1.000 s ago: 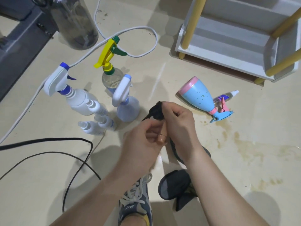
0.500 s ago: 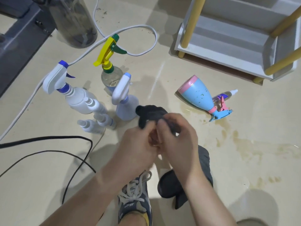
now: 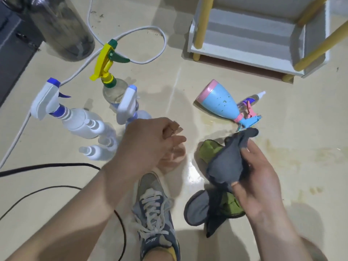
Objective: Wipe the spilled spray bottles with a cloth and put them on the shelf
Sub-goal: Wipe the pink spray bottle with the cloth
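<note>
Home floor (image 3: 282, 157), shelf (image 3: 244, 57), cables (image 3: 56, 164)

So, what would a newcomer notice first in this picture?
The light-blue plastic spray bottle with a pink base lies on its side on the floor, centre right, near brownish stains. Just below it, the right hand grips a dark grey cloth with a green side. At left, a clear bottle with a yellow-green trigger stands among white spray bottles.

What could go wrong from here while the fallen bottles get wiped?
The left hand hangs close to the upright white spray bottles; a careless swing may topple them.
The puddle beside the fallen blue spray bottle lies near the shoe; a slip seems possible.
The black cable by that shoe might snag a foot.
</note>
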